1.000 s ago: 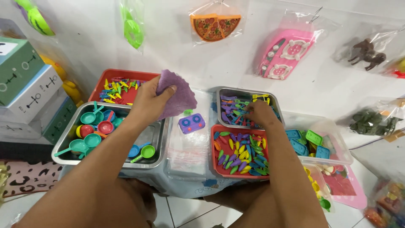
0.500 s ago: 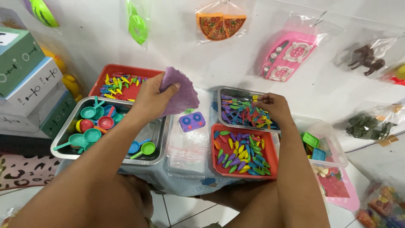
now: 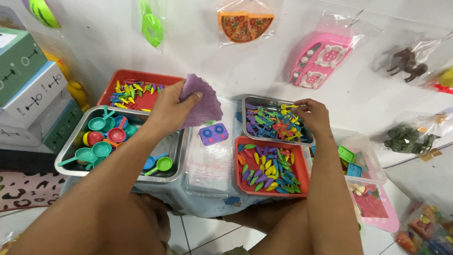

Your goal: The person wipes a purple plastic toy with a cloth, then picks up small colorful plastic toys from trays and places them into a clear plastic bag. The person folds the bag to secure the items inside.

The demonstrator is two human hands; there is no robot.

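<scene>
forearm hides steel tray [image 3: 66,163] middle, boxes [image 3: 26,89] cut off left

The left hand [image 3: 172,111] is showing off a soft purple cloth [image 3: 203,104], plain, no pattern. At three o'clock from it, the right hand [image 3: 314,118] is sitting over a silver tray [image 3: 278,140] flashing blue, yellow, red and green bits. At six o'clock of that, a red tray [image 3: 245,184] is glowing with yellow, purple, green and orange pieces. At nine o'clock, teal, red and blue toy pans [image 3: 101,141] are gleaming. A purple toy stove [image 3: 213,133] is carrying blue rings.
</scene>
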